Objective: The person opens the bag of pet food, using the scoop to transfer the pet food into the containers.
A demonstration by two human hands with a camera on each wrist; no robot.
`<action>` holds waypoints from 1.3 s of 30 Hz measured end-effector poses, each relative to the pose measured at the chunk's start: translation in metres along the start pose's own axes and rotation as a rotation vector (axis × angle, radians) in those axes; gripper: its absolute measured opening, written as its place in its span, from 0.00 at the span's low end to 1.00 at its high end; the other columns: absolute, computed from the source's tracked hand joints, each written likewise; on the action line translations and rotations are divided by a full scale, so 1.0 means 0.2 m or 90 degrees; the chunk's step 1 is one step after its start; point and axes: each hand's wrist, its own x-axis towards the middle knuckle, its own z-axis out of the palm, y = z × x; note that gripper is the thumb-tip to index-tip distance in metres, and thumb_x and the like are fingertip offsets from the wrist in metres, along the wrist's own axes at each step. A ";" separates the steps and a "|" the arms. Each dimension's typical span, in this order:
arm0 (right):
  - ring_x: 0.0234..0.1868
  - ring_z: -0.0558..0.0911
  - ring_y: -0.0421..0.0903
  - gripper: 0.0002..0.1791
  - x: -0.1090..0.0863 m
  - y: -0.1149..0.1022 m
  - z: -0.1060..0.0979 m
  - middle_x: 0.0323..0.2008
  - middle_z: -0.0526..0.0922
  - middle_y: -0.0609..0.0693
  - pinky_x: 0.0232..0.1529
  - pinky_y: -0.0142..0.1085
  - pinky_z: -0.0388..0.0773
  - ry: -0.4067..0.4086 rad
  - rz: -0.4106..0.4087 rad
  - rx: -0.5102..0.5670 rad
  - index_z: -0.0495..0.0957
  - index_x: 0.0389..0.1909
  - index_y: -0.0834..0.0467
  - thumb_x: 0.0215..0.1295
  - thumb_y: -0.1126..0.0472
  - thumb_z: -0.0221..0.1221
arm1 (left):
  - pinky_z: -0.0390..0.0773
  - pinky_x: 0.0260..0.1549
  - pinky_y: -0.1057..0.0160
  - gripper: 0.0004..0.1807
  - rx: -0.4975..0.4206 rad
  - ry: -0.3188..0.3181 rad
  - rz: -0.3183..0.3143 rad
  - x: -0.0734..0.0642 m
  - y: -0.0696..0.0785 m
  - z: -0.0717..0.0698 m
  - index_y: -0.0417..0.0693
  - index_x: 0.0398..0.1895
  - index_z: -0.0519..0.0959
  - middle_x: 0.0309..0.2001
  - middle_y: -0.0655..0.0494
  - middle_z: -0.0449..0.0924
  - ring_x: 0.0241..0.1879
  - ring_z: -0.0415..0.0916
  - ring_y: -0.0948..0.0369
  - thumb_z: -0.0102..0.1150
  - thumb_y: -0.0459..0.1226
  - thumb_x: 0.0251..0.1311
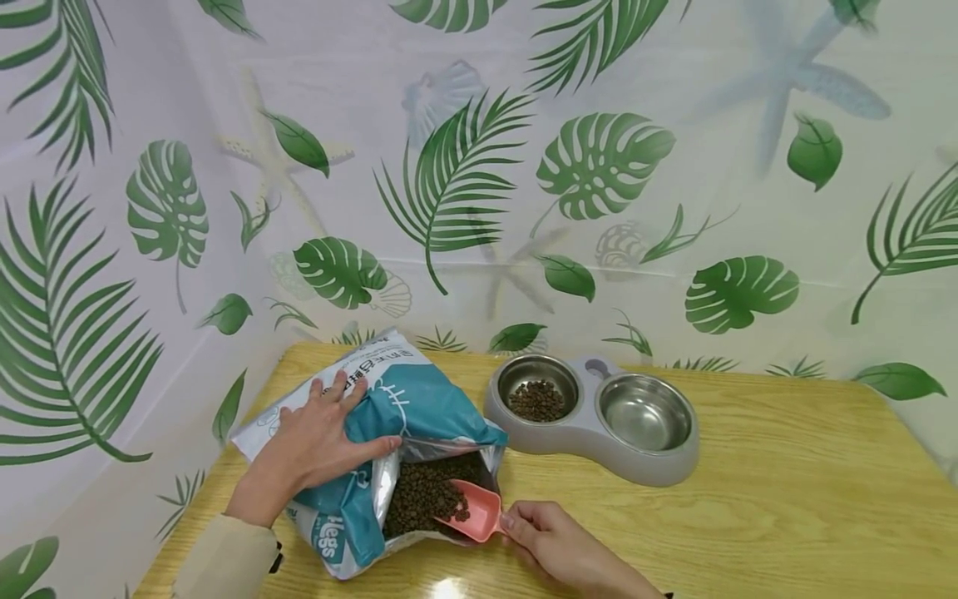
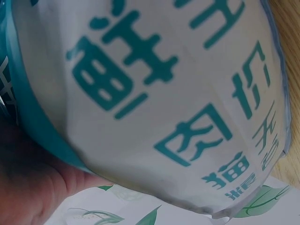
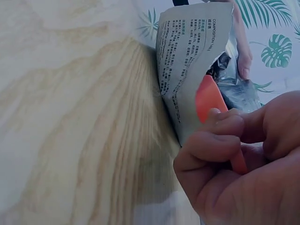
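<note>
A teal and white bag of pet food (image 1: 430,395) lies on its side with its mouth facing the person, and brown kibble (image 1: 422,491) fills the opening. My left hand (image 1: 318,433) rests on top of the bag with its fingers spread and thumb near the mouth's upper edge. In the left wrist view, that hand shows only in part beside the bag's printed side (image 2: 140,140). My right hand (image 1: 550,537) grips the handle of a pink scoop (image 1: 482,514). The scoop's front end lies in the bag's mouth among the kibble, with some pieces in its hollow. Curled fingers (image 3: 211,145) wrap the handle in the right wrist view.
Behind and right of the bag stands a grey double feeder (image 1: 599,453) with two steel bowls. Its left bowl (image 1: 516,374) contains kibble (image 1: 537,401); the right bowl (image 1: 645,412) shows bare metal. A leaf-print sheet (image 1: 479,249) hangs behind the wooden table (image 1: 786,499).
</note>
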 end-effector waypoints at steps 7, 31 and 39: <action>0.15 0.59 0.37 0.18 -0.01 0.02 0.00 0.19 0.67 0.44 0.18 0.27 0.58 -0.024 0.008 0.034 0.73 0.39 0.69 0.84 0.59 0.44 | 0.60 0.56 0.16 0.61 -0.001 -0.006 0.000 0.00 0.01 0.00 0.46 0.81 0.57 0.80 0.33 0.53 0.76 0.49 0.26 0.47 0.78 0.56; 0.16 0.58 0.36 0.24 -0.07 -0.03 -0.01 0.24 0.69 0.44 0.17 0.32 0.54 -0.079 -0.066 0.133 0.68 0.42 0.72 0.83 0.51 0.45 | 0.61 0.56 0.16 0.61 0.002 0.006 0.000 0.00 0.00 0.00 0.46 0.81 0.58 0.79 0.32 0.54 0.75 0.50 0.25 0.47 0.79 0.55; 0.15 0.57 0.37 0.22 -0.09 -0.08 -0.05 0.23 0.69 0.43 0.16 0.39 0.49 -0.071 -0.125 0.143 0.71 0.43 0.71 0.83 0.52 0.45 | 0.59 0.56 0.15 0.61 -0.003 0.005 -0.005 0.00 0.00 0.00 0.46 0.81 0.58 0.79 0.32 0.54 0.75 0.49 0.25 0.48 0.78 0.55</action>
